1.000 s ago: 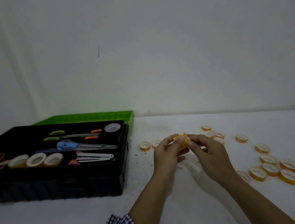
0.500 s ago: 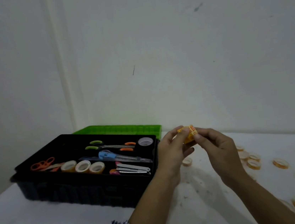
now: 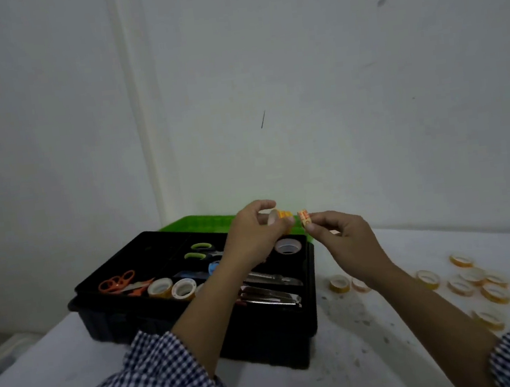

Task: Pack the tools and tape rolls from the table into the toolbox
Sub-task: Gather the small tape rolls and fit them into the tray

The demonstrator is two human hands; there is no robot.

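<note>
A short stack of orange tape rolls (image 3: 282,215) is gripped in the curled fingers and thumb of the left hand (image 3: 253,238). Its long axis lies roughly left to right, with a pale round end face turned left. Just to its right, apart by a small gap, a single orange roll (image 3: 304,217) is pinched between thumb and forefinger of the right hand (image 3: 346,240), the other fingers loosely bent; its printed band is seen edge-on. Both are held in the air over the far right corner of the black toolbox (image 3: 198,316), whose green lid (image 3: 193,225) lies open behind. In the tray, orange scissors (image 3: 115,283), pale tape rolls (image 3: 172,288) and a white roll (image 3: 287,247) are seen. Loose tape rolls (image 3: 494,292) are scattered on the white table (image 3: 363,356) at the right.
</note>
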